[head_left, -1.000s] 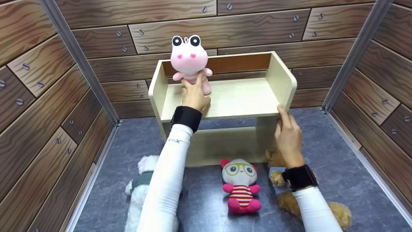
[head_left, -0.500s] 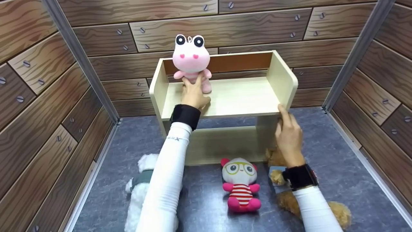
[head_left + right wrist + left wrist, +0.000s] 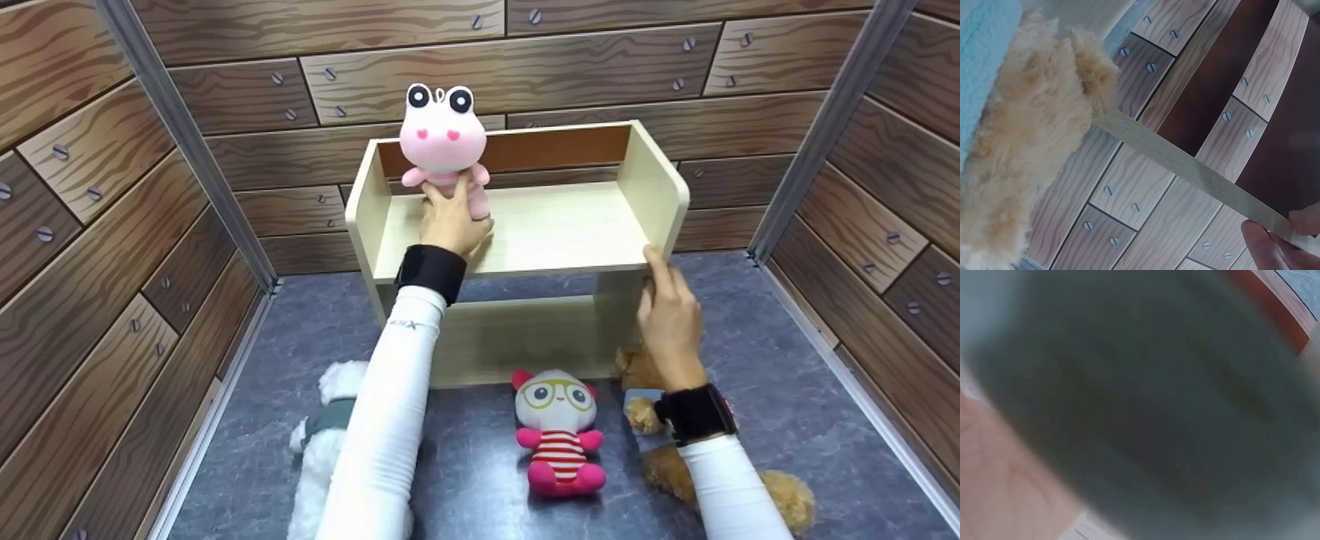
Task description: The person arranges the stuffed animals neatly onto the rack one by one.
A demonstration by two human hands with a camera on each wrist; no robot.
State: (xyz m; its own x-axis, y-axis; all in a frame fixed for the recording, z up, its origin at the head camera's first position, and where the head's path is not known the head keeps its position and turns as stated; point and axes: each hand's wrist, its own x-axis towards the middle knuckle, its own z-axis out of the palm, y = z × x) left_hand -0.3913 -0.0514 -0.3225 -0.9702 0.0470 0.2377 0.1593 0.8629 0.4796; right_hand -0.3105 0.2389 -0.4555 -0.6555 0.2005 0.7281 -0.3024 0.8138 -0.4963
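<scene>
My left hand (image 3: pixel 451 225) grips the lower body of a pink plush toy (image 3: pixel 442 139) with bulging black-and-white eyes and heart-shaped nostrils. It sits upright at the left end of the top board of a pale wooden shelf (image 3: pixel 555 225). A blurred dark shape covers most of the left wrist view, with part of my palm (image 3: pixel 1005 478) at lower left. At the shelf's front right corner, my right hand (image 3: pixel 670 322) holds the side panel's edge. The right wrist view shows fingertips (image 3: pixel 1261 244) and thumb on either side of that pale panel edge (image 3: pixel 1185 166).
Below the shelf, a panda plush (image 3: pixel 561 435) in red-and-white stripes lies on the dark floor (image 3: pixel 465 465). A brown furry plush (image 3: pixel 787 495) lies partly under my right arm, a white fluffy plush (image 3: pixel 319 472) beside my left. Wood-patterned walls (image 3: pixel 525 67) enclose the space.
</scene>
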